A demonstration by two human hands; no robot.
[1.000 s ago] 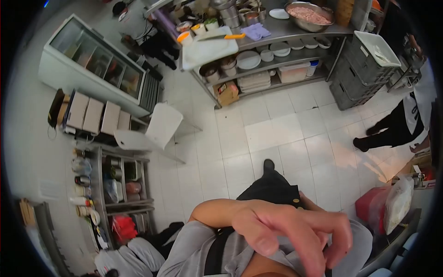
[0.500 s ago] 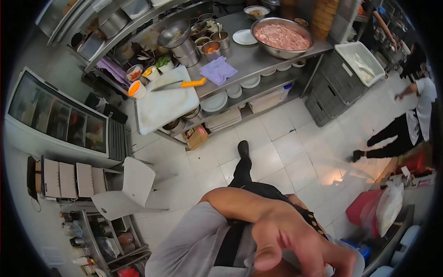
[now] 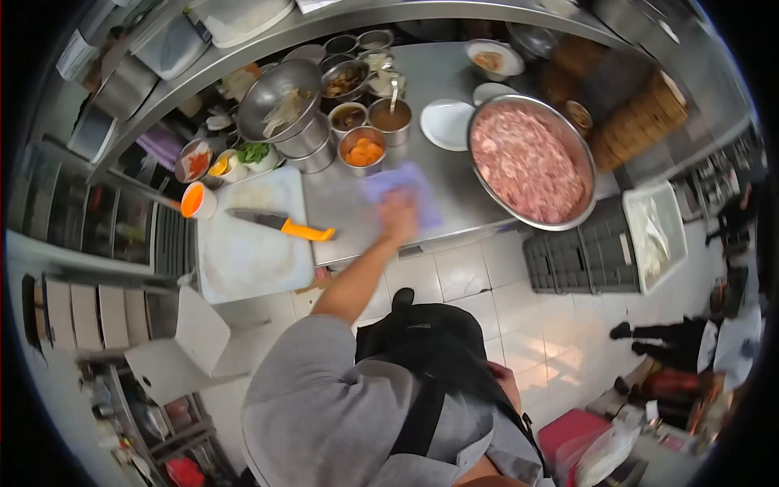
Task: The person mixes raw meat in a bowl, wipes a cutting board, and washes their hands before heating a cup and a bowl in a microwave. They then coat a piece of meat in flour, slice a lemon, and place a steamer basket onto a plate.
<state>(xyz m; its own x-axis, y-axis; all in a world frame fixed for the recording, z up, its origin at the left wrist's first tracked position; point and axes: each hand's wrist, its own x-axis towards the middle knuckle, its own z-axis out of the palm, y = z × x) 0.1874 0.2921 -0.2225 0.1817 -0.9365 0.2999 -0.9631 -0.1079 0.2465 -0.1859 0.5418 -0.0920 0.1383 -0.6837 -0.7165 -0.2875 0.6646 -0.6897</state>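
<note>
Purple cloth (image 3: 406,188), flat and slightly rumpled on steel counter (image 3: 349,215), just right of white cutting board (image 3: 243,264). Left hand (image 3: 398,217) laid on its near edge, arm stretched straight forward; fingers too blurred to tell whether spread or closed.

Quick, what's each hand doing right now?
Left hand: on the purple cloth, too blurred to tell its grip.
Right hand: by the apron, mostly hidden, cannot be told.
</note>
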